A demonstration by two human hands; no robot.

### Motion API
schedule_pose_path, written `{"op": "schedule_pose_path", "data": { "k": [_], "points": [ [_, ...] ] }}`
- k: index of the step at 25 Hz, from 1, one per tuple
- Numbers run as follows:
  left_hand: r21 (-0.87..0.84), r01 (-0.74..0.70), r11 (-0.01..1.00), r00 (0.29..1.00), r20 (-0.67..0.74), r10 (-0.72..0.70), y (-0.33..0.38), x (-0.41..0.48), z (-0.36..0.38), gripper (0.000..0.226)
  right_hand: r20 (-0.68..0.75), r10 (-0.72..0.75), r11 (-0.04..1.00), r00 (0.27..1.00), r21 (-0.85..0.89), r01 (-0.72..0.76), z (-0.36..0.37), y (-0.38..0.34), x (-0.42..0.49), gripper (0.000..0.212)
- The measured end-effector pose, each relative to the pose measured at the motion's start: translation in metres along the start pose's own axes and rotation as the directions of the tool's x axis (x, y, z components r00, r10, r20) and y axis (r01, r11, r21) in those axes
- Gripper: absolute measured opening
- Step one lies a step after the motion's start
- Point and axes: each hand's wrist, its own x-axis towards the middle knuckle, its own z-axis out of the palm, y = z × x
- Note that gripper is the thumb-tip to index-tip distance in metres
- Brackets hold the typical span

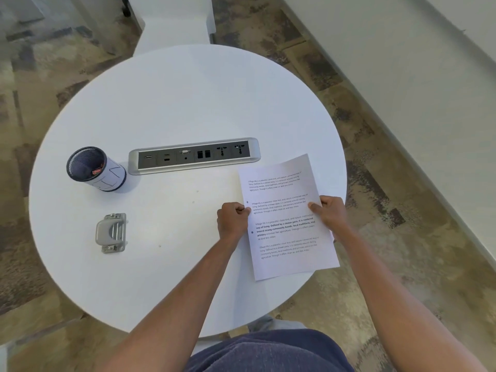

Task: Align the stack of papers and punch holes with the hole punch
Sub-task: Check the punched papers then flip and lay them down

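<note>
The left hand (233,219) pinched the left edge of the white printed stack of papers (285,218), and the right hand (329,212) gripped its right edge, both closed on the sheets. The stack sat at the right side of the round white table (174,103), slightly tilted; whether it rested flat or was lifted could not be told. Two punched holes showed along its left margin. Well apart to the left lay the grey metal hole punch (111,233). Farther off stood a dark mesh pen holder (95,169) beside a recessed silver socket panel (193,156). Mottled brown carpet (375,183) surrounded the table.
</note>
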Motion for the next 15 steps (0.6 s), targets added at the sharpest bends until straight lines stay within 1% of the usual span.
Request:
{"op": "schedule_pose_path", "data": {
  "k": [2,3,4,7,9,11,13,15],
  "points": [
    [-0.002,0.01,1.0,1.0,-0.013,-0.01,0.002,0.001,0.0,0.016,-0.012,-0.052,0.996,0.999,-0.069,0.051,-0.002,-0.004,0.001,0.009],
    [-0.007,0.021,1.0,1.0,-0.021,-0.022,0.003,0.0,-0.001,0.015,-0.017,-0.074,0.992,0.997,-0.109,0.071,-0.003,-0.006,0.002,0.005],
    [-0.016,0.035,0.999,0.999,-0.026,-0.035,0.003,0.0,-0.001,0.014,-0.023,-0.097,0.984,0.995,-0.156,0.092,-0.004,-0.008,0.004,0.006],
    [-0.031,0.051,0.998,0.998,-0.037,-0.052,0.002,0.0,-0.003,0.013,-0.043,-0.144,0.943,0.989,-0.308,0.124,-0.005,-0.012,0.005,0.022],
    [-0.019,0.04,0.999,0.998,-0.041,-0.041,0.002,0.001,-0.004,0.011,-0.045,-0.163,0.921,0.986,-0.364,0.136,-0.004,-0.012,0.004,0.026],
    [0.011,0.021,1.0,0.999,-0.048,-0.02,0.002,0.0,-0.004,0.01,-0.038,-0.186,0.897,0.982,-0.415,0.154,-0.003,-0.013,0.004,0.023],
    [0.051,0.01,0.999,0.998,-0.065,-0.007,0.003,-0.001,-0.003,0.01,-0.034,-0.177,0.876,0.984,-0.462,0.141,-0.001,-0.016,0.003,0.019],
    [0.073,0.014,0.997,0.996,-0.083,-0.008,0.004,-0.003,-0.002,0.01,-0.042,-0.177,0.86,0.983,-0.492,0.133,0.001,-0.016,0.002,0.023]
  ]
}}
